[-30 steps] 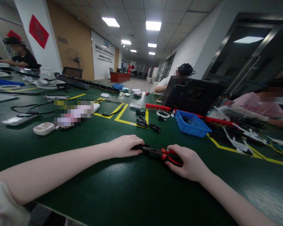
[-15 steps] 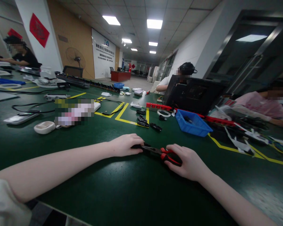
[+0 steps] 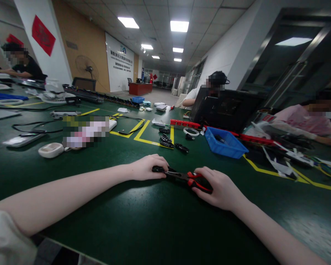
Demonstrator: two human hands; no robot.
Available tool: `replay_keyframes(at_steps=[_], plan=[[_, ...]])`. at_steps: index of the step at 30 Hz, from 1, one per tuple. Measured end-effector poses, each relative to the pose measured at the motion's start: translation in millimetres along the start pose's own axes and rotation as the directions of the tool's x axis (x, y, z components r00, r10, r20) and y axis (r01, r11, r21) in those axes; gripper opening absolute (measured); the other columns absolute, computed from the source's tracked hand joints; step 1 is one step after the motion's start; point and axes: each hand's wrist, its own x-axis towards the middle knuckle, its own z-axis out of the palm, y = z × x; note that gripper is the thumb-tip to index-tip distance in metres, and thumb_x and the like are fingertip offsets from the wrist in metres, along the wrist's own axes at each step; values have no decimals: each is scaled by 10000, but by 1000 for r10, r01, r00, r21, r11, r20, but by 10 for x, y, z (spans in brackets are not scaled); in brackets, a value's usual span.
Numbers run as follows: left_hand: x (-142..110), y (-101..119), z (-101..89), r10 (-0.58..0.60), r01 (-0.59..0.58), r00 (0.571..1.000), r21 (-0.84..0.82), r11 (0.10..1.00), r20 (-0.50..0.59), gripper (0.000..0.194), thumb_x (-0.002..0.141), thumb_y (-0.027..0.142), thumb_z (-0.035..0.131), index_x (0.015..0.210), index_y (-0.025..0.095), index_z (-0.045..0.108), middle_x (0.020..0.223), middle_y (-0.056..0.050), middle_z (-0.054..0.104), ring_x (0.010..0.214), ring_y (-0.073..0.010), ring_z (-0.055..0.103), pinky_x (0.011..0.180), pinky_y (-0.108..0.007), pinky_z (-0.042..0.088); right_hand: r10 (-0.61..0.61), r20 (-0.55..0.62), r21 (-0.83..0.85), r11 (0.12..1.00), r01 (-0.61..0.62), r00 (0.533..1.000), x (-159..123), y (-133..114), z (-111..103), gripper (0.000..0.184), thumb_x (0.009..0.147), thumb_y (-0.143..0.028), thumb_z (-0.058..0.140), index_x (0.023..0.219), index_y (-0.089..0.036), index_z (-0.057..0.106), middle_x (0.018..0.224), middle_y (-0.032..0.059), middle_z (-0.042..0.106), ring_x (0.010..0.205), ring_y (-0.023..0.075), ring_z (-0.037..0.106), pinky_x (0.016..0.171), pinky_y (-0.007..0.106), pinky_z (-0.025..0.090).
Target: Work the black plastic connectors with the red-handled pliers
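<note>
Low over the green table (image 3: 143, 221), my left hand (image 3: 149, 167) is closed round a small black part (image 3: 157, 169), mostly hidden by the fingers. My right hand (image 3: 219, 187) grips the red-and-black handles of long-nose pliers (image 3: 191, 179). The pliers' jaws point left and meet the black part at my left fingertips; I cannot tell whether they are clamped on it. Beyond the hands, several small black parts (image 3: 166, 141) lie by the yellow tape, with another black piece (image 3: 181, 148) just to their right.
A blue bin (image 3: 224, 145) with dark pieces stands at the right, near red strips (image 3: 184, 124) and a black case (image 3: 226, 110). On the left lie a pale oval case (image 3: 51, 150), a white device (image 3: 24, 139) and black cables. People sit across the table and at both sides.
Both hands keep their grips, with the pliers still at the black part. The black part has tilted slightly, showing more of itself at my left fingers. The view shifts a little.
</note>
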Motion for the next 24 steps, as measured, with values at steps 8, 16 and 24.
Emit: replay_keyframes(at_steps=[8,16,24], plan=[[-7,-8,13,8,-8,1000,7,1000,-5,120,887,247,641,981,175,663,1113,-74,654,1047,-204,596,932,-330,440,-31,-70,5,999,32,997,-30,9,15,363,839,-405,612,1121,-192,527,992,94,668,806,213,660,692,341,529],[-12,-20,14,4,-3,1000,18,1000,-7,123,883,258,647,973,176,660,1108,-69,650,1037,-203,593,924,-326,440,-15,-68,29,999,17,998,-33,15,35,368,838,-411,612,1129,-205,521,991,82,663,790,199,654,676,328,522],[-11,12,10,-12,12,1000,41,999,-5,144,886,252,637,1008,177,638,1092,-72,649,1014,-210,590,920,-342,444,42,-17,-21,999,-43,999,-15,14,22,358,846,-445,579,1118,-214,546,986,74,670,751,201,641,654,338,498]])
